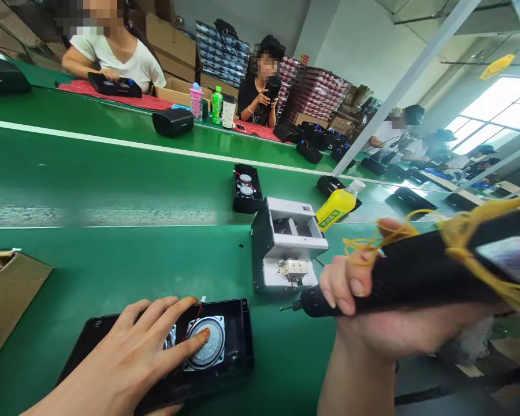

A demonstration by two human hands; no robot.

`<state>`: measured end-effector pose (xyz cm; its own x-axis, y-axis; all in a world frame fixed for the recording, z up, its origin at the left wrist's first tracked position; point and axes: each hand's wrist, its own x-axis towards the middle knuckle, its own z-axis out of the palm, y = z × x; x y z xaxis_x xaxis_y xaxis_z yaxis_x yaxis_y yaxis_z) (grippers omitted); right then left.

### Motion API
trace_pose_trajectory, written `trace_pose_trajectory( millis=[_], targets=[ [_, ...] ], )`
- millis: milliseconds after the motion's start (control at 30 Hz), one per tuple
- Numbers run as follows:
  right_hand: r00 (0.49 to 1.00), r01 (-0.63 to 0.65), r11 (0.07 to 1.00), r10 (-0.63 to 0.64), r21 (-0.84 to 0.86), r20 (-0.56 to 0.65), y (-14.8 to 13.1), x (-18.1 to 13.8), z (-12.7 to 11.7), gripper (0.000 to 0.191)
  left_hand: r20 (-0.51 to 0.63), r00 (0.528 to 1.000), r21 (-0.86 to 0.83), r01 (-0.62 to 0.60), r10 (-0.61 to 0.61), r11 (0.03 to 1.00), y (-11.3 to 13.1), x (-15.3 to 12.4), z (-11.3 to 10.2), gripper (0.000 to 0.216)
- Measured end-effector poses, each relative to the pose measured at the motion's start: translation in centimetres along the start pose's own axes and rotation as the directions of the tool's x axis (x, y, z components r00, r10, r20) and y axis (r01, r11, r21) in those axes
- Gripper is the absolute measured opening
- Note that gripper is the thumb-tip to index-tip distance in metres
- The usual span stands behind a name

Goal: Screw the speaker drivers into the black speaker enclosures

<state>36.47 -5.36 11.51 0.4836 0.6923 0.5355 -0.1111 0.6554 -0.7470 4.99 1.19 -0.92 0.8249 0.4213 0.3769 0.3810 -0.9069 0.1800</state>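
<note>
Speaker housing, two round drivers inside, left hand across them.

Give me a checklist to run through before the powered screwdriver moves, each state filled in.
1. Left hand on the black speaker housing: ok, a fingertip rests on the round speaker.
2. Screwdriver in the right hand: ok, fingers wrapped around it.
3. Bit clear of the housing: ok, apart from it.
4. White plug tucked inside: not ok, it sticks up by the rim.
5. Yellow cord clear of the fingers: not ok, loose strands lie by them.
6. Screws in the speaker's corners: cannot tell, too small.
</note>
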Motion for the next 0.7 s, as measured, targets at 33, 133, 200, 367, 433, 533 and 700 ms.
trace_pose_trajectory(
  millis=[33,133,200,367,433,533,700],
  targets=[
    [1.000,-0.016,0.999,0.016,0.033,0.007,-0.5,0.0,0.5,0.056,-0.001,1.000,-0.019,0.018,-0.018,1.000,0.5,0.1,-0.2,0.077],
    [0.995,-0.074,0.988,0.063,0.133,0.082,-1.4,0.1,2.4,0.047,0.053,0.997,-0.029,0.056,-0.054,0.998,1.6,0.6,-0.8,0.068],
    [0.988,-0.123,0.975,0.102,0.185,0.117,-1.2,0.2,3.8,0.047,0.083,0.995,-0.027,0.065,-0.062,0.998,2.0,0.8,-1.1,0.064],
    [0.959,-0.276,0.938,0.253,0.208,0.130,1.6,-0.3,6.7,0.053,0.110,0.993,-0.055,0.056,-0.050,0.997,1.6,1.0,-1.4,0.058],
    [0.947,-0.306,0.930,0.275,0.202,0.167,2.9,-0.8,7.1,0.056,0.126,0.991,-0.062,0.050,-0.042,0.997,1.4,1.1,-1.5,0.058],
    [0.939,-0.316,0.932,0.282,0.175,0.196,4.2,-1.4,7.1,0.062,0.161,0.986,-0.080,0.046,-0.033,0.996,1.2,1.2,-1.8,0.058],
    [0.925,-0.349,0.929,0.321,0.125,0.202,5.7,-2.1,6.8,0.066,0.186,0.982,-0.069,0.054,-0.041,0.996,1.2,1.3,-2.1,0.056]
  ],
)
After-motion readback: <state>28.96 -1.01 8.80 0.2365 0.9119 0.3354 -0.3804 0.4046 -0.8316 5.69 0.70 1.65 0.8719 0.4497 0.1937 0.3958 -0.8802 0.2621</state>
